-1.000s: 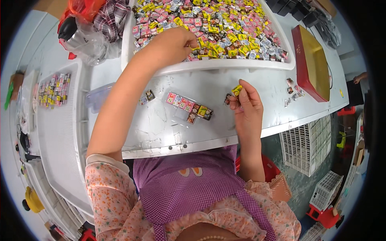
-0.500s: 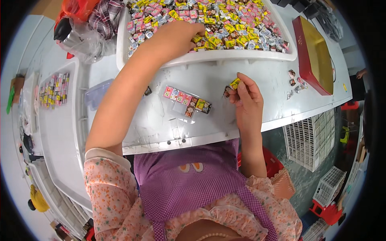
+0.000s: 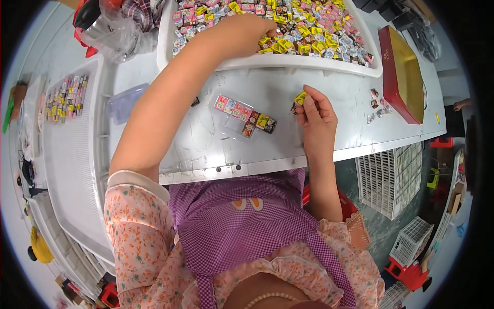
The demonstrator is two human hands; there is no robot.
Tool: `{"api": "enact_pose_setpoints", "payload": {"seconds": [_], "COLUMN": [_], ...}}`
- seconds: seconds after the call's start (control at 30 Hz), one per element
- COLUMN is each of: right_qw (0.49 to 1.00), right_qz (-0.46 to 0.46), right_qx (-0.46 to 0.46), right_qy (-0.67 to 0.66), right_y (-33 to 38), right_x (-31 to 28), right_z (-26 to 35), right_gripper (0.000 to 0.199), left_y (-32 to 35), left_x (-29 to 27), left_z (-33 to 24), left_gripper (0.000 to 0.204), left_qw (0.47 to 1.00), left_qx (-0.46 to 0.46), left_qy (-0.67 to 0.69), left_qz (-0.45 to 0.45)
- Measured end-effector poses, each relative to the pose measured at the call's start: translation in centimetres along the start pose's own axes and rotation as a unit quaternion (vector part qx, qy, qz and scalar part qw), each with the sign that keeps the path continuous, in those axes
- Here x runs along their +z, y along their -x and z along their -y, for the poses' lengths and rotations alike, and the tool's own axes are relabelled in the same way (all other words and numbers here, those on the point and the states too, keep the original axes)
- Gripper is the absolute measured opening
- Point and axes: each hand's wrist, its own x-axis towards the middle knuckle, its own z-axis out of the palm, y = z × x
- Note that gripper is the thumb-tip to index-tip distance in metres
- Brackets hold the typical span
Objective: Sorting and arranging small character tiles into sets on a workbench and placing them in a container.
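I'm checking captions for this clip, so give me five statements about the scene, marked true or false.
1. The left hand is at the big tray of small pieces. True.

2. The right hand is empty. False: it holds at least a yellow piece between thumb and fingers.

3. The clear pack on the table is only partly filled. True.

4. The red box is left of the big tray. False: it is to the right.

5. The apron is purple. True.
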Motion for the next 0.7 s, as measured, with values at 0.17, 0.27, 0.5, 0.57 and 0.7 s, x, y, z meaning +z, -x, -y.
{"api": "enact_pose_setpoints", "payload": {"seconds": [0.17, 0.27, 0.5, 0.57, 0.7], "right_qw": [1.000, 1.000, 0.999, 1.000, 1.000], "right_qz": [-0.009, -0.006, 0.006, 0.006, 0.012], "right_qx": [0.004, -0.001, -0.008, -0.009, -0.014], "right_qy": [0.028, 0.026, 0.031, 0.028, 0.023], "right_y": [0.2, 0.3, 0.2, 0.2, 0.1], "right_x": [0.3, -0.2, 0.0, -0.1, -0.2], "right_z": [0.3, 0.1, 0.2, 0.2, -0.1], "right_gripper": [0.023, 0.023, 0.024, 0.024, 0.024], "left_y": [-0.3, 0.4, 3.2, 3.8, 3.9], "left_x": [-0.5, -3.2, -6.8, -7.6, -7.2], "left_z": [1.1, 0.7, 2.7, 1.9, 1.7], "left_gripper": [0.035, 0.016, 0.021, 0.023, 0.019], "left_qw": [1.000, 0.998, 0.963, 0.977, 0.977], "left_qx": [0.005, -0.036, -0.114, -0.106, -0.109], "left_qy": [-0.014, 0.053, 0.240, 0.183, 0.184], "left_qz": [0.028, -0.008, -0.040, -0.040, 0.007]}}
